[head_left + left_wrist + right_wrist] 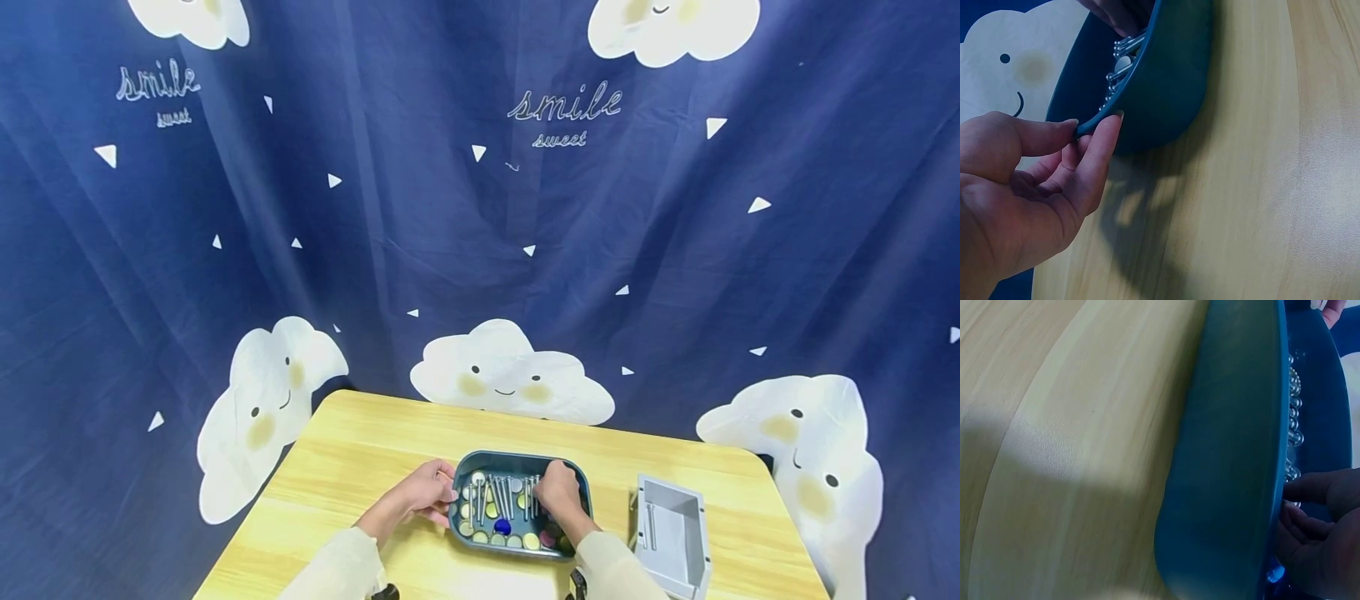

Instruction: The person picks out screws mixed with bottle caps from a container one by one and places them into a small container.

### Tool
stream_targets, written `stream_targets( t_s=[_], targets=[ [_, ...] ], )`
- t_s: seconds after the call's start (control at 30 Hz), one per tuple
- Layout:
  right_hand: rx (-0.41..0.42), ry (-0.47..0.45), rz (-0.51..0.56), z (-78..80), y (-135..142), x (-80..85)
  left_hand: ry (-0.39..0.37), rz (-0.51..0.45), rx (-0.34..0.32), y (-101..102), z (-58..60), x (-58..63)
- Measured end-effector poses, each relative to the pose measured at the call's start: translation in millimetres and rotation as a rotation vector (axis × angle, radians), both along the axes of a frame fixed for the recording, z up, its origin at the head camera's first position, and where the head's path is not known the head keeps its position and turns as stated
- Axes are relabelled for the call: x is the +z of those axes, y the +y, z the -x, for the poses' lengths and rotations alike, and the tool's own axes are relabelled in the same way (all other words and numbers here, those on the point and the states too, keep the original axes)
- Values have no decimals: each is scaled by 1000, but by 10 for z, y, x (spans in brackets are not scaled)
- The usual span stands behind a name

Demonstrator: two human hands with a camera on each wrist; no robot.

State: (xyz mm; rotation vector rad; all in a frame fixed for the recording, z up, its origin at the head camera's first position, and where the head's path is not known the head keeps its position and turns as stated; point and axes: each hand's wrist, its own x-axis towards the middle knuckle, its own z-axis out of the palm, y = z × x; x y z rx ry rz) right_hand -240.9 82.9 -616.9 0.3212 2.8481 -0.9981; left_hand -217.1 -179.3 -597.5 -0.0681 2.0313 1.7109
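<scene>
A dark blue-green basin (pixel 480 458) holds several slim metal rods (pixel 501 498) with rounded ends, lying side by side over coloured discs (pixel 532 541). One disc (pixel 502 527) is deep blue. At the basin's left end, my left hand (pixel 1041 175) pinches the rim between thumb and fingers. My right hand (pixel 558 492) reaches into the right part of the basin, beside the rightmost rods. In the right wrist view, the right thumb and fingers (pixel 1319 512) come together near the rod ends. The basin wall (pixel 1229 450) hides their tips, so whether they grip a rod is unclear.
A grey rectangular bin (pixel 686 533) stands to the right of the basin, with one metal rod (pixel 651 527) in its left part. Both containers rest on a light wooden table (pixel 360 425). Behind it hangs a blue curtain (pixel 450 208) with clouds.
</scene>
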Motion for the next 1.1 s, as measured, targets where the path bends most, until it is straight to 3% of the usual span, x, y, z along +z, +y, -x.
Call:
stream_targets(
  t_s=[0.7, 0.93, 1.1],
  targets=[
    [11, -55, 10, 19, 55, -16, 5, 6, 1, -12, 6, -32],
    [35, -59, 6, -3, 52, 82, 3, 10, -6, -8, 5, -20],
    [70, -10, -36, -32, 91, 174, 1, 16, -3, 1, 7, -18]
  ],
)
